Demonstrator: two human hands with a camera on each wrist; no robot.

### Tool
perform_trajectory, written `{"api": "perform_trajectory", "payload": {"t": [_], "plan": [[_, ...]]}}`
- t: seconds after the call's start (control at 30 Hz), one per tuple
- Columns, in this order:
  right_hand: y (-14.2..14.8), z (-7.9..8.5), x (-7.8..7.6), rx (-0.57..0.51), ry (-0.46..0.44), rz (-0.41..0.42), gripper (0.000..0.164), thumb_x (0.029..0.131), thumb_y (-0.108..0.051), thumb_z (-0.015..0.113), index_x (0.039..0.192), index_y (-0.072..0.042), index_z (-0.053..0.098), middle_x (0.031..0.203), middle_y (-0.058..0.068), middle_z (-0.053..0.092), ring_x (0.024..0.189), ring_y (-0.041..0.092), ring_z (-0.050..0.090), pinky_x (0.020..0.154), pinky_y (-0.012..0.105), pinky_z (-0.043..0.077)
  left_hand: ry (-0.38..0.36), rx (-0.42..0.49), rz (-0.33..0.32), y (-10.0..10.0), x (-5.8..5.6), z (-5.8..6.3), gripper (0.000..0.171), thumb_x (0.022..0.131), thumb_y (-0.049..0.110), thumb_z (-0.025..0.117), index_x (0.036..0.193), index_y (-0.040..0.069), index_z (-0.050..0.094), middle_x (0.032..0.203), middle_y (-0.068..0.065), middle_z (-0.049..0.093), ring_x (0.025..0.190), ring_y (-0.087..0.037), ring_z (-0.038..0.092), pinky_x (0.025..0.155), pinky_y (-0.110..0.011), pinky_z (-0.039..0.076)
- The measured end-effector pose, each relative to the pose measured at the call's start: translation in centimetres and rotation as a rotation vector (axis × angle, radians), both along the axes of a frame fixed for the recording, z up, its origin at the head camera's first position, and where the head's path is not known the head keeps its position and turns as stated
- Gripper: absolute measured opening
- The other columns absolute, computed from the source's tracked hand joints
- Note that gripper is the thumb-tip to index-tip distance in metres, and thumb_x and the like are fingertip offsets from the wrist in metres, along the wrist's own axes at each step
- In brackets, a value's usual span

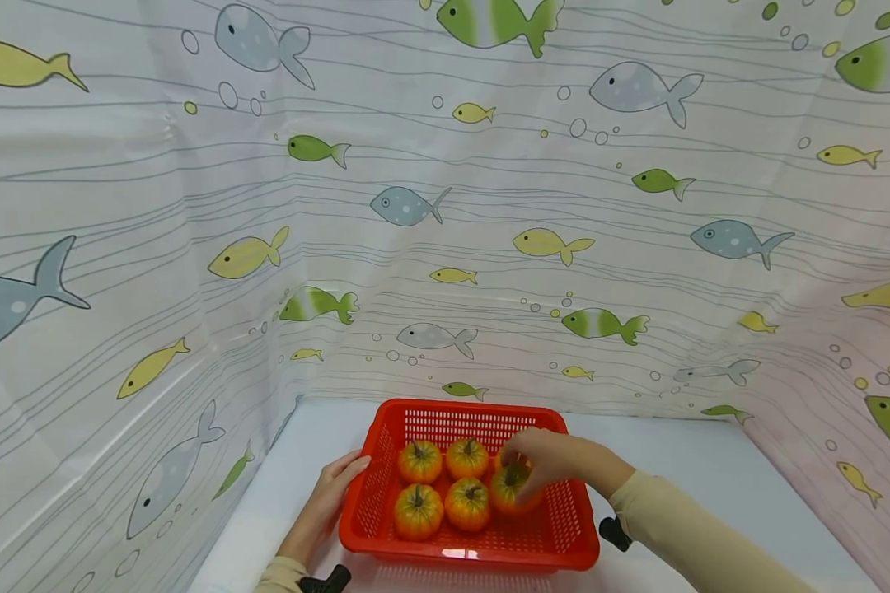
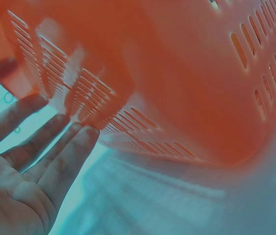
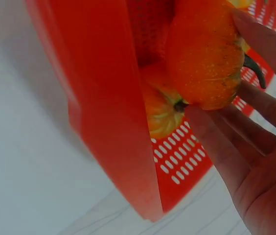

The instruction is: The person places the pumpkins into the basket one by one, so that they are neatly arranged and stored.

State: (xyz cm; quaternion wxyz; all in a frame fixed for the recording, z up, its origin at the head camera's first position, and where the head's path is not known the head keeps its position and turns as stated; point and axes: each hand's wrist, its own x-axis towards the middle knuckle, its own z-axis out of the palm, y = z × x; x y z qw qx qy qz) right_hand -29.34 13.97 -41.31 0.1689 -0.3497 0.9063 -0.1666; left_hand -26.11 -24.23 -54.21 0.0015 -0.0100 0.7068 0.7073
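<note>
A red plastic basket (image 1: pixel 482 560) with slotted walls holds several small orange pumpkins, one (image 1: pixel 419 512) at its front left. My left hand (image 1: pixel 331 492) is at the basket's left side near the rim. In the left wrist view its fingers (image 2: pixel 74 154) lie nearly straight against the outer wall. Reaching over the right side, my right hand (image 1: pixel 552 461) grips a pumpkin (image 1: pixel 508 494) with a dark stem. The right wrist view has the thumb and fingertips around this pumpkin (image 3: pixel 204 58), tilted close to another pumpkin (image 3: pixel 160 110).
The basket stands on a white table (image 1: pixel 682 461). A white fish-print curtain (image 1: pixel 489 198) surrounds the table at the back and both sides. Black wrist-worn devices show at the left sleeve (image 1: pixel 278 574) and the right sleeve (image 1: pixel 675 527).
</note>
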Motion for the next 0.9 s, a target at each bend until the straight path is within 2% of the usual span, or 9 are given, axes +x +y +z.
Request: {"api": "perform_trajectory", "payload": {"t": [0.13,0.3,0.5,0.6,0.9], "plan": [[-1.0,-0.6,0.1,0.074,-0.017,0.013,0.043,0.074,-0.026,0.094,0.11,-0.017,0.074,0.098,-0.009,0.073,0.084,0.003,0.06,0.075,0.02,0.056,-0.006,0.006,-0.001,0.1,-0.1,-0.1,0.052,0.104,0.03,0.058,0.146,-0.002,0.054,0.132,-0.019,0.068,0.103,-0.015,0.071,0.086,-0.03,0.062],[-1.8,-0.9,0.6,0.135,-0.028,-0.007,0.038,0.073,-0.025,0.094,0.105,-0.018,0.073,0.092,-0.011,0.071,0.082,0.004,0.058,0.076,0.021,0.056,-0.01,-0.004,-0.001,0.0,-0.2,-0.2,0.052,0.104,0.03,0.058,0.146,0.0,0.054,0.135,-0.02,0.066,0.107,-0.019,0.07,0.088,-0.031,0.062],[-2.2,-1.8,0.5,0.228,0.029,0.025,0.038,0.072,-0.029,0.094,0.103,-0.02,0.074,0.089,-0.012,0.069,0.082,0.003,0.055,0.077,0.02,0.056,-0.008,0.0,0.0,0.0,0.0,0.0,0.051,0.104,0.029,0.057,0.146,-0.001,0.054,0.133,-0.019,0.067,0.104,-0.017,0.071,0.086,-0.03,0.062],[-2.2,-2.0,0.4,0.26,0.061,0.041,0.037,0.072,-0.032,0.094,0.102,-0.022,0.075,0.087,-0.013,0.069,0.08,0.003,0.055,0.076,0.02,0.056,-0.005,0.002,0.0,0.0,0.0,0.0,0.051,0.105,0.029,0.057,0.146,-0.001,0.054,0.132,-0.018,0.068,0.103,-0.014,0.07,0.086,-0.028,0.062],[-2.2,-2.1,0.2,0.293,0.033,-0.007,0.036,0.07,-0.027,0.095,0.099,-0.025,0.074,0.086,-0.014,0.068,0.082,0.005,0.057,0.076,0.023,0.058,-0.008,0.009,-0.006,0.0,0.0,0.0,0.052,0.105,0.029,0.057,0.146,-0.002,0.054,0.132,-0.017,0.068,0.103,-0.014,0.071,0.086,-0.03,0.062]]}}
